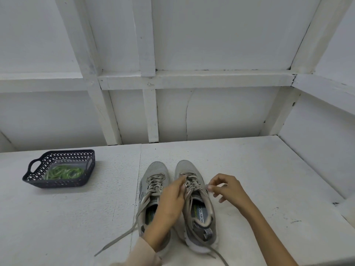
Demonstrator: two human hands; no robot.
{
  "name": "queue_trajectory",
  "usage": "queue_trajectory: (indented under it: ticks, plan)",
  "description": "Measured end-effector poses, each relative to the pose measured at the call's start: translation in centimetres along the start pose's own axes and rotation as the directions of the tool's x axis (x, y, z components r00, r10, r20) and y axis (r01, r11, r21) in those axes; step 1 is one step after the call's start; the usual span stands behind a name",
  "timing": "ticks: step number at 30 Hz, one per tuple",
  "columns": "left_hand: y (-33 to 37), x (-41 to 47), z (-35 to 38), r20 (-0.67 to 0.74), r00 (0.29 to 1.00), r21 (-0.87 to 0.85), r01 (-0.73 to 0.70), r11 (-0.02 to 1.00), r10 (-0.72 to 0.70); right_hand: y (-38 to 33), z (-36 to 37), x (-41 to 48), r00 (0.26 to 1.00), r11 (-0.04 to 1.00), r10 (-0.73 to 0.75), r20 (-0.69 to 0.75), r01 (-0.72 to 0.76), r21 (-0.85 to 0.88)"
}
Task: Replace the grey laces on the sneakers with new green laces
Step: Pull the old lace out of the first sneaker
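While right hand (228,189) pinches the grey lace (190,191) on the right-of-centre sneaker (199,214), left hand (171,198) is blurred, grip unreadable. A hard tug could snag the eyelets. Green laces (65,172) lie in the basket (57,182), frame left.

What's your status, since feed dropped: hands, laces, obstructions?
Right hand pinches grey laces on right grey mesh sneaker; left hand at them, grip blurred. Green laces bagged in dark perforated plastic basket. Nothing obstructing.

Head camera looks down closely onto sneakers (156,168).
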State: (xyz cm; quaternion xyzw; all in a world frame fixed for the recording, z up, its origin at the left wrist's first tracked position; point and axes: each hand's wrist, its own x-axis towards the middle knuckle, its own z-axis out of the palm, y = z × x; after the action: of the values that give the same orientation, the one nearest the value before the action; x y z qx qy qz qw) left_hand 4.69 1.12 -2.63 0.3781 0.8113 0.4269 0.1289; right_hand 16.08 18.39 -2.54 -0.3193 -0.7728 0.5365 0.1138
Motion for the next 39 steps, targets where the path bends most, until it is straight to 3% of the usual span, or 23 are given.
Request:
queue_trajectory:
  ticks: [4, 7, 13, 20, 24, 30, 35, 39]
  plan:
    - [-0.4, 1.4, -2.0, 0.140, 0.989, 0.194, 0.015, 0.981, -0.043, -0.6, 1.7, -1.0, 0.993, 0.996, -0.064, 0.097, 0.059, 0.061]
    - [-0.3, 1.4, -2.2, 0.182, 0.983, 0.248, -0.010, 0.969, -0.037, -0.3, 2.5, -1.3, 0.996, 0.996, -0.091, 0.019, 0.091, -0.021]
    - [0.0, 1.8, -2.4, 0.203, 0.978, 0.222, 0.007, 0.975, -0.053, 1.2, 4.4, -1.9, 0.979, 0.990, -0.137, -0.152, 0.142, 0.023]
    - [0.3, 3.1, -2.9, 0.288, 0.950, 0.135, 0.089, 0.987, -0.125, 2.8, 6.1, -2.3, 0.985, 0.976, -0.102, -0.138, 0.126, 0.175]
    - [0.4, 3.7, -2.6, 0.280, 0.958, 0.239, -0.004, 0.971, -0.065, 3.0, 6.2, -2.2, 0.992, 0.975, -0.072, -0.108, 0.092, 0.201]
    - [1.3, 4.1, -2.2, 0.312, 0.948, 0.483, -0.218, 0.848, 0.065, 3.1, 6.3, -2.3, 0.992, 0.973, -0.076, -0.100, 0.096, 0.210]
    - [1.4, 4.5, -2.1, 0.343, 0.935, 0.494, -0.258, 0.830, 0.087, 3.1, 6.3, -2.2, 0.994, 0.971, -0.056, -0.093, 0.076, 0.226]
    - [0.7, 4.7, -2.2, 0.256, 0.956, 0.466, -0.250, 0.849, 0.141, 3.4, 6.5, -2.1, 0.996, 0.974, -0.054, -0.073, 0.069, 0.214]
